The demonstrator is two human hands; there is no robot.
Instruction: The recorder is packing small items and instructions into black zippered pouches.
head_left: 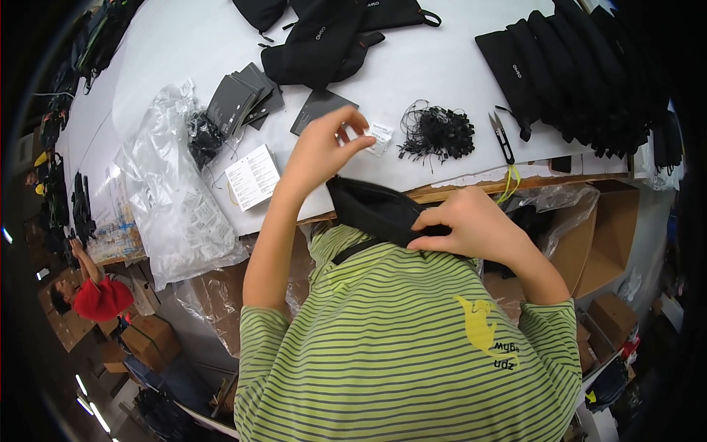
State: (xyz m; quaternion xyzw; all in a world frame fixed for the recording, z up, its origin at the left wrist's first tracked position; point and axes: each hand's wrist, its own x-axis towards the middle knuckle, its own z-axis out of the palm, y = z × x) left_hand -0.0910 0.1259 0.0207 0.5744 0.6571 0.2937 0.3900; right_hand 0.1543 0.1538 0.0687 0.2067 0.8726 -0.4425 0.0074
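Note:
My left hand (pixel 324 147) is raised over the table edge, its fingers curled and pinching a small white packet (pixel 379 138) with print on it. My right hand (pixel 471 227) grips the rim of a black fabric pouch (pixel 375 206) between thumb and fingers. The pouch lies tilted against my front at the table's edge, its mouth gaping toward the left hand. Beyond the left hand a dark grey card (pixel 318 107) lies on the table. A heap of black cords with small tags (pixel 437 132) sits to the right of the packet.
A clear plastic bag of white packets (pixel 180 199) hangs over the left edge. Near it are a white printed card (pixel 252 177) and stacked grey cards (pixel 239 96). Black pouches (pixel 320 44) lie behind; more are lined up (pixel 567 70) at right, beside thread snips (pixel 502 138).

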